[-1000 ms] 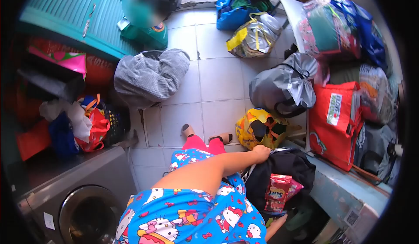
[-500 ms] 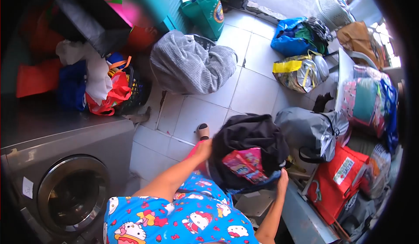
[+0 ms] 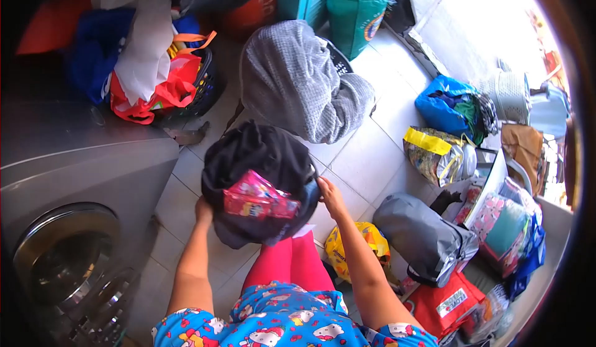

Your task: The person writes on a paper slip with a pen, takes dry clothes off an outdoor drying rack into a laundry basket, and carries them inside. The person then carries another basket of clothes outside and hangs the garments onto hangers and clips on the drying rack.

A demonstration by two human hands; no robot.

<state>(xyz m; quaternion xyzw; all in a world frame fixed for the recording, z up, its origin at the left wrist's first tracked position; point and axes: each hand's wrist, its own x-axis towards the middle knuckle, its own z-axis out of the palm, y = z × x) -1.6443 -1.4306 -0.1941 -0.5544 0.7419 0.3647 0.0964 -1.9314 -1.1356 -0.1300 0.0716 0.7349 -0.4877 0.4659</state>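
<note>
Between my hands is a rounded load of dark laundry (image 3: 261, 154), with pink and red detergent sachets (image 3: 261, 196) lying on top. Any container under the cloth is mostly hidden. My left hand (image 3: 203, 211) grips its left side, the fingers partly tucked behind the cloth. On the opposite side my right hand (image 3: 331, 198) is closed on the edge. Just beyond the load, a grey waffle-textured blanket (image 3: 288, 73) is heaped over a dark basket (image 3: 338, 58) on the tiled floor.
A grey front-loading washing machine (image 3: 118, 160) stands at left, with a black basket (image 3: 208, 89) of bags beyond it. A yellow bag (image 3: 357, 251), a grey bag (image 3: 422, 235) and a red bag (image 3: 444, 303) lie at right. Farther off are a blue bag (image 3: 444, 105) and a green bag (image 3: 357, 14).
I have turned toward the washing machine, carrying the dark laundry left, away from the grey and red bags. Both hands have stayed on it. The yellow bag on the floor has come into view.
</note>
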